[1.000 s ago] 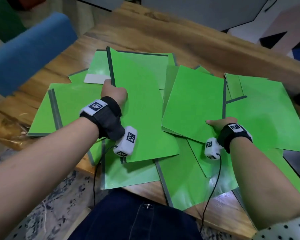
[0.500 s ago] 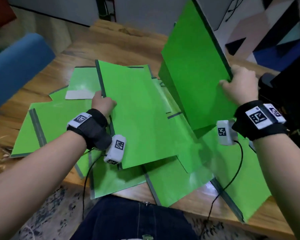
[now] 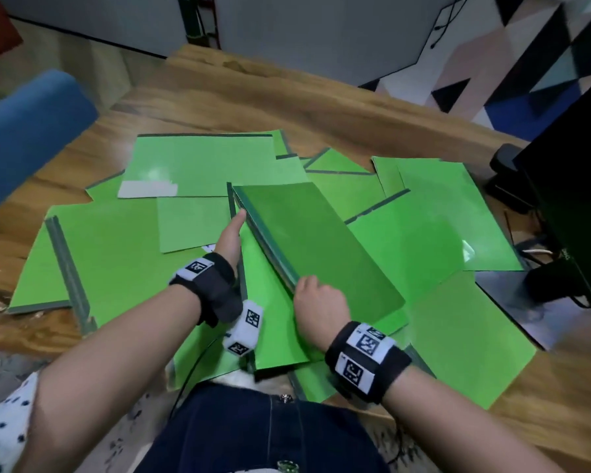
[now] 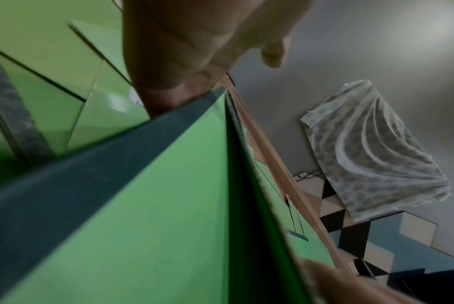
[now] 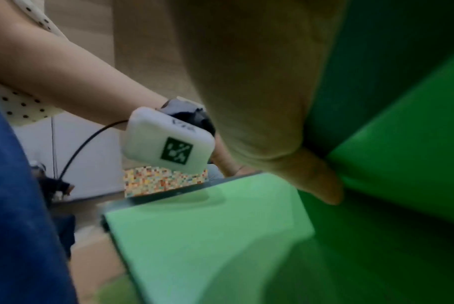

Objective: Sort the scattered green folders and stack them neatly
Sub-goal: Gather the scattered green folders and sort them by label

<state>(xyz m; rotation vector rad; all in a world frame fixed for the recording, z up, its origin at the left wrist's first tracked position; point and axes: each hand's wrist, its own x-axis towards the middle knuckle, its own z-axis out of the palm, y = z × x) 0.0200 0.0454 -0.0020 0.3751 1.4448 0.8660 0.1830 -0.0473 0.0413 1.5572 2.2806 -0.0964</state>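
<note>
Head view: your right hand (image 3: 321, 307) grips the near end of a darker green folder (image 3: 318, 247), with the fingers curled over its grey spine edge. This folder is tilted, its spine side raised, and it lies over a brighter green folder (image 3: 270, 322) in front of you. Your left hand (image 3: 230, 238) is beside the far part of the spine, thumb stretched out along the edge and touching it; the other fingers go under the folder, so I cannot tell if they hold it. In the left wrist view the palm (image 4: 194, 51) presses on the grey spine (image 4: 90, 164). Many other green folders (image 3: 434, 213) lie scattered and overlapping on the wooden table (image 3: 253, 97). A blue chair back (image 3: 24, 131) stands at the left, a black monitor (image 3: 574, 165) at the right.
</note>
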